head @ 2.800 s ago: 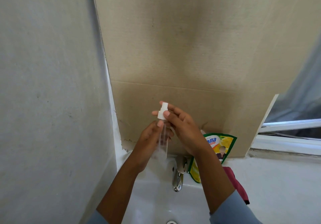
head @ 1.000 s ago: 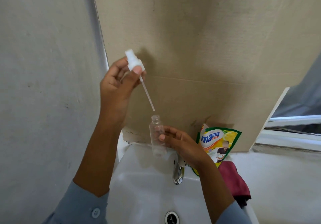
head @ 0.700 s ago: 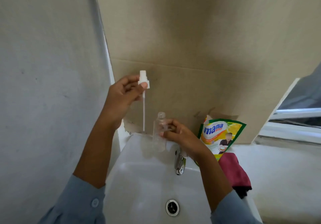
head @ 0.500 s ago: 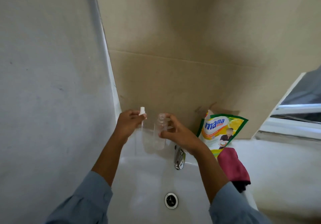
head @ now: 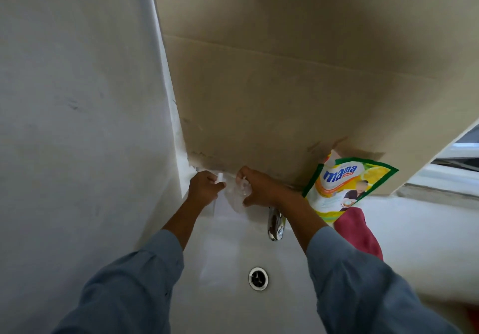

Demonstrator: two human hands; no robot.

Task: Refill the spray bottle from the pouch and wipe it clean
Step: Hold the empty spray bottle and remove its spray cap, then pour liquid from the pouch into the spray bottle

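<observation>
In the head view, our left hand pinches the white spray head, its grip curled round the cap with the dip tube hanging below, hard to make out against the white basin. Our right hand has its grip wrapped round the clear spray bottle, held low over the back ledge of the sink, mouth uncapped. We judge the step is parking both parts, so we should stand the bottle upright on the flat ledge, away from the basin's slope, and lay the spray head where its tube stays clean. The refill pouch leans against the cardboard sheet on the right, just above the red cloth. The wall crowds our left hand, the faucet sits under our right wrist, and open room lies toward the drain.
</observation>
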